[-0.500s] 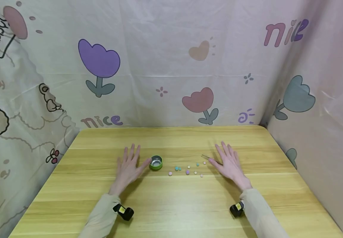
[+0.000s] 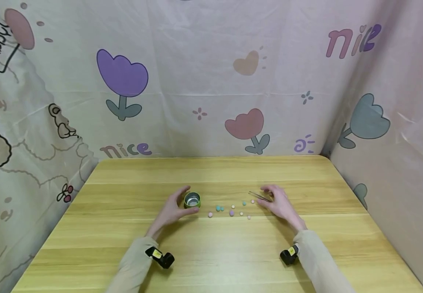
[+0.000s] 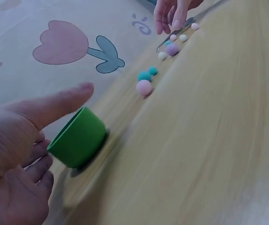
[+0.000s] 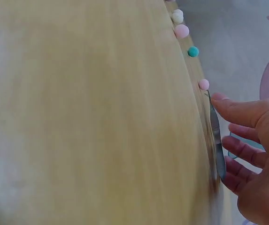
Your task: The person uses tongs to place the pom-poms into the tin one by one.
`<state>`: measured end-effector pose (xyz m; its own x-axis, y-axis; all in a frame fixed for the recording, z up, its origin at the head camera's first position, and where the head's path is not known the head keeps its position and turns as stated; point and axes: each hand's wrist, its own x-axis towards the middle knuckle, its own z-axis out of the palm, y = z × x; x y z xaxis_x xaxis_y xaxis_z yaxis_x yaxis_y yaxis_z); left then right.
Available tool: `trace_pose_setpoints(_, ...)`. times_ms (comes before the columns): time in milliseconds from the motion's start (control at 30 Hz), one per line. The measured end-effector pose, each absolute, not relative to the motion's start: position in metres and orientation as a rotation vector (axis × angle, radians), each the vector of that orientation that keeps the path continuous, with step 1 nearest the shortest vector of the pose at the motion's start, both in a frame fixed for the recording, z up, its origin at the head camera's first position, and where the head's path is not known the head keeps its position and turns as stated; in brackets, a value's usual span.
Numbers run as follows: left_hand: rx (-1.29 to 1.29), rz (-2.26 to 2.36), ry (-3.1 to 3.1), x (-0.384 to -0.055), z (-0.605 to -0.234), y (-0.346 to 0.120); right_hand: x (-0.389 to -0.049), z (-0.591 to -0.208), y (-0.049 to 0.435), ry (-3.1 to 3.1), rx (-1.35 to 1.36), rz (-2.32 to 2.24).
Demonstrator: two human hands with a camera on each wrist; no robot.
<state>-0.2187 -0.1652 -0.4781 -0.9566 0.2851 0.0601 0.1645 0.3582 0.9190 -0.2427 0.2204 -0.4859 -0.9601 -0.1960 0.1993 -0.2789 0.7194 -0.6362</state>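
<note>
A small round green tin (image 2: 192, 207) with a silvery inside stands on the wooden table. My left hand (image 2: 171, 211) curves around its left side, thumb in front and fingers behind; in the left wrist view the thumb is apart from the green wall (image 3: 80, 138). Metal tweezers (image 2: 260, 196) lie to the right. My right hand (image 2: 280, 204) is over their rear end, with thumb and fingers spread around them; the right wrist view shows a gap between the thumb and the tweezers (image 4: 216, 136). Whether the lower fingertips touch them I cannot tell.
Several small balls lie between the tin and the tweezers, among them a pink ball (image 2: 210, 215), a teal ball (image 2: 218, 208) and a purple ball (image 2: 231, 213). A patterned cloth (image 2: 182, 122) hangs behind the table (image 2: 211, 260).
Both hands have lowered from a flat, spread pose. The left has come in around the tin, and the right has bent its fingers about the tweezers. Tin, balls and tweezers stay in place.
</note>
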Motion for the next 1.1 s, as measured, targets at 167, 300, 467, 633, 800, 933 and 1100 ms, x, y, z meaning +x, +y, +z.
trace_pose_setpoints(167,0.503,1.745,2.480,-0.223,-0.485,-0.160,-0.247,-0.487,0.216,-2.808,0.371,1.106)
trace_pose_setpoints(300,0.480,1.732,2.537,-0.223,-0.488,-0.156,-0.249,-0.490,0.212,-2.809,0.333,1.096)
trace_pose_setpoints(467,0.412,1.722,2.549,-0.222,-0.490,-0.155,-0.252,-0.491,0.208,-2.811,0.292,1.059)
trace_pose_setpoints(633,0.447,1.696,2.546,-0.220,-0.489,-0.157,-0.251,-0.489,0.205,-2.794,0.263,1.047)
trace_pose_setpoints(800,0.470,1.679,2.535,-0.218,-0.488,-0.158,-0.249,-0.488,0.209,-2.785,0.267,1.018)
trace_pose_setpoints(933,0.504,1.678,2.521,-0.217,-0.486,-0.159,-0.247,-0.485,0.214,-2.797,0.308,1.018)
trace_pose_setpoints(1100,0.540,1.670,2.513,-0.217,-0.486,-0.159,-0.244,-0.483,0.220,-2.782,0.422,0.971)
